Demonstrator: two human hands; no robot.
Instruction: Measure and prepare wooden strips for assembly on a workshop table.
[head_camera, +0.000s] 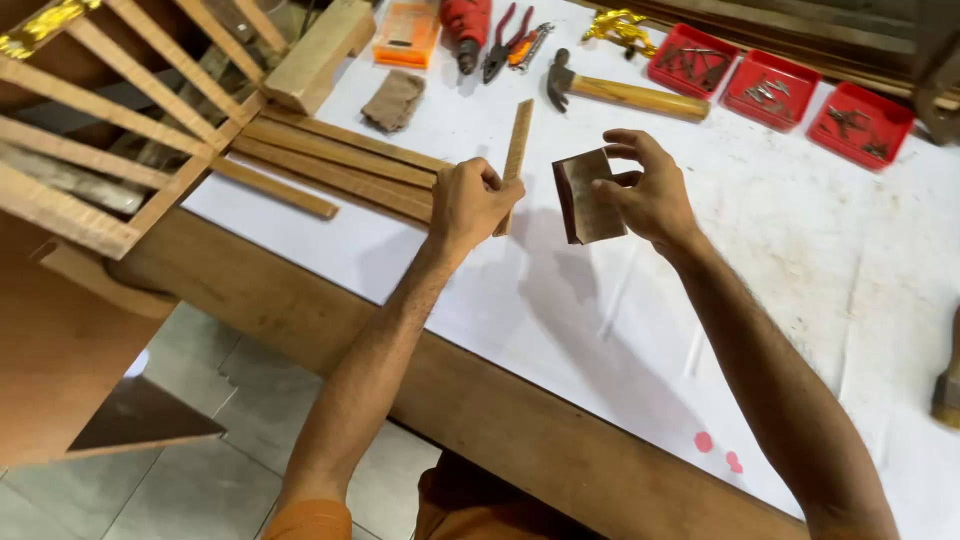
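Note:
My left hand (468, 203) is closed around a thin wooden strip (517, 140) that points away from me over the white-covered workbench (800, 290). My right hand (645, 190) holds a small rectangular wooden block (588, 197) upright just to the right of the strip, fingers curled over its top and right side. The strip and the block are a few centimetres apart. Both hands hover a little above the bench surface.
Several long wooden slats (330, 165) lie to the left beside a slatted wooden frame (100, 130). Behind are a hammer (620, 92), pliers (505, 42), a red power tool (466, 25), an orange box (406, 35), a cloth (394, 100) and three red trays of screws (770, 90).

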